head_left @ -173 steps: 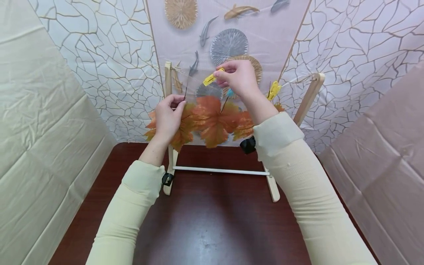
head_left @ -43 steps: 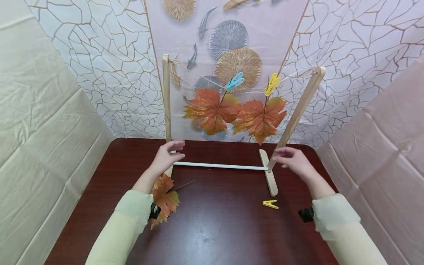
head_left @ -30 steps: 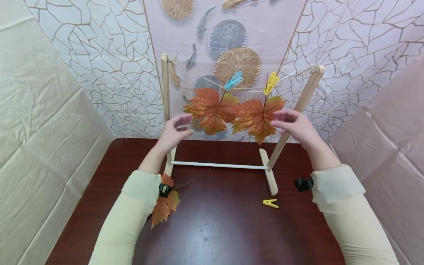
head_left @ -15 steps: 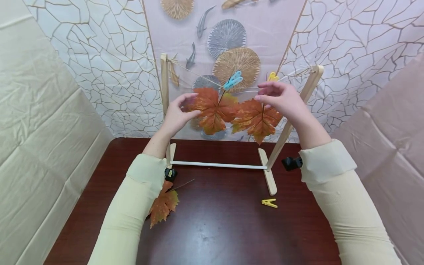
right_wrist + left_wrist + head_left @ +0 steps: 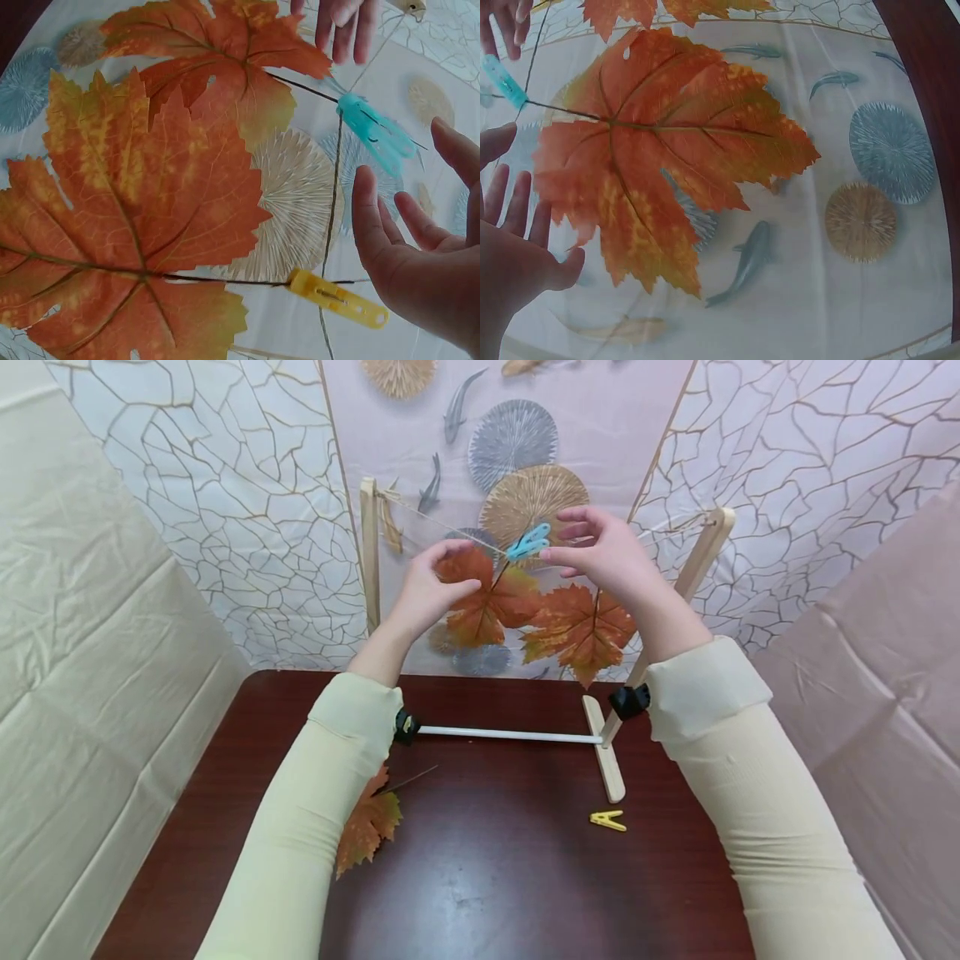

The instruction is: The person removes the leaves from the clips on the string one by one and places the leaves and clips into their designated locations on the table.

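A blue clothespin [image 5: 528,542] clips the stem of an orange artificial maple leaf [image 5: 487,602] to the string. My right hand [image 5: 607,553] is just right of this clothespin, thumb and fingers parted around nothing. Beside the same leaf, my left hand [image 5: 431,587] is held with thumb and fingers apart; nothing is in its grasp. A second maple leaf [image 5: 581,627] hangs to the right by a yellow clothespin [image 5: 337,298], hidden behind my right hand in the head view. On the table lie a third maple leaf [image 5: 367,822], partly under my left sleeve, and a loose yellow clothespin [image 5: 608,820].
The string runs between two wooden posts [image 5: 371,552] of a stand. A white rod [image 5: 510,734] joins its feet low over the dark red table [image 5: 480,877]. Patterned cloth [image 5: 225,510] hangs behind, and pale fabric walls [image 5: 862,710] flank both sides.
The third leaf and a yellow clothespin, held in my hands earlier, now lie on the table. Both hands have since risen from low down and closed in on the blue clothespin's leaf.
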`<state>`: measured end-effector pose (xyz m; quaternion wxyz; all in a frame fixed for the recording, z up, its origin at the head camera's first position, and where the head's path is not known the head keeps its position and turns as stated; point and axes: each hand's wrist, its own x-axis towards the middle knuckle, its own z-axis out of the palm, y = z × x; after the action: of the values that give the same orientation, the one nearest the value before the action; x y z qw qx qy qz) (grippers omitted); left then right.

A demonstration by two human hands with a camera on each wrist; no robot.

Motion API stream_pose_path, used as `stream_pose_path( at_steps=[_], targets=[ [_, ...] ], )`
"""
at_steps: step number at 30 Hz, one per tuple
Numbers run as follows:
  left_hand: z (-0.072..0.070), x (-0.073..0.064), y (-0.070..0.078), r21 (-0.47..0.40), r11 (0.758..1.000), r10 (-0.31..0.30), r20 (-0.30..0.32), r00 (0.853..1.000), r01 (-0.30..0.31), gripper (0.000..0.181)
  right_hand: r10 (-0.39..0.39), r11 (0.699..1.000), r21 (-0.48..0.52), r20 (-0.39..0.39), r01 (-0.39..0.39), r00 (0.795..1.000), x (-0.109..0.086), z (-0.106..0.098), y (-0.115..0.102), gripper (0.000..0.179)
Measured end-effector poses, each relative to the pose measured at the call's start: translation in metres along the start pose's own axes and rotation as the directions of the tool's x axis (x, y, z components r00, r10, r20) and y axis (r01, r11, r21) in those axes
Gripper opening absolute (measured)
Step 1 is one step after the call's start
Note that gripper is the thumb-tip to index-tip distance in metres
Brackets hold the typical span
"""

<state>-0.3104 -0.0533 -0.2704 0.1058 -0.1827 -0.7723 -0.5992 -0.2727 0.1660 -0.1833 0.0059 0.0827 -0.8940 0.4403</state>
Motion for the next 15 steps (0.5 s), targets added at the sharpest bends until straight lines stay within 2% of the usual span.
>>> stream_pose_path(
  at_steps=[5, 9, 15],
  targets=[
    [0.01, 0.008, 0.005, 0.017, 1.0, 0.018, 0.032, 0.999, -0.019, 0.042, -0.023, 1.0, 0.013, 0.01, 0.023, 1.0, 0.008, 0.006, -0.005, 0.052],
    [0.018, 0.01, 0.008, -0.003, 0.998, 0.059, 0.055, 0.997, -0.059, 0.037, -0.06, 0.997, 0.038, -0.01, 0.061, 0.998, 0.009, 0.011, -0.006, 0.038],
    [0.031, 0.009, 0.009, -0.058, 0.997, 0.056, 0.024, 0.998, -0.054, 0.04, -0.055, 0.997, 0.061, -0.019, 0.056, 0.998, 0.011, 0.013, -0.008, 0.034]
  ],
)
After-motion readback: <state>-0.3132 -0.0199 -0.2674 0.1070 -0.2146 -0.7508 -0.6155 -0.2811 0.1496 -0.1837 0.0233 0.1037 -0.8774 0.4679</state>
